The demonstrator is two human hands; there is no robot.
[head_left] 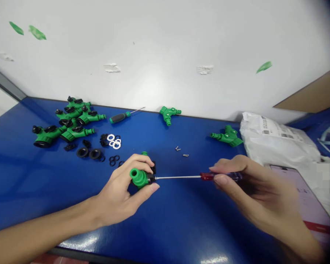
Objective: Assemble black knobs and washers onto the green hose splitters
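My left hand [126, 190] is wrapped round a green hose splitter [139, 177], one of whose ribbed ends points toward me. A black knob on the splitter faces right, between my fingertips. In my right hand [253, 190] is a screwdriver [207, 176] with a red and dark see-through handle. Its long thin shaft lies level, pointing left, and the tip meets the black knob. A tiny screw seems to sit at the tip, too small to be sure. Several small screws [181, 151] lie on the blue table behind the shaft.
Assembled green splitters [71, 123] cluster at the back left, near black and white rings [110, 138]. A green-handled screwdriver [121, 117] lies by the wall. Two splitter bodies [170, 114] without knobs lie farther back. On the right are a white plastic package [277, 137] and a phone [299, 198].
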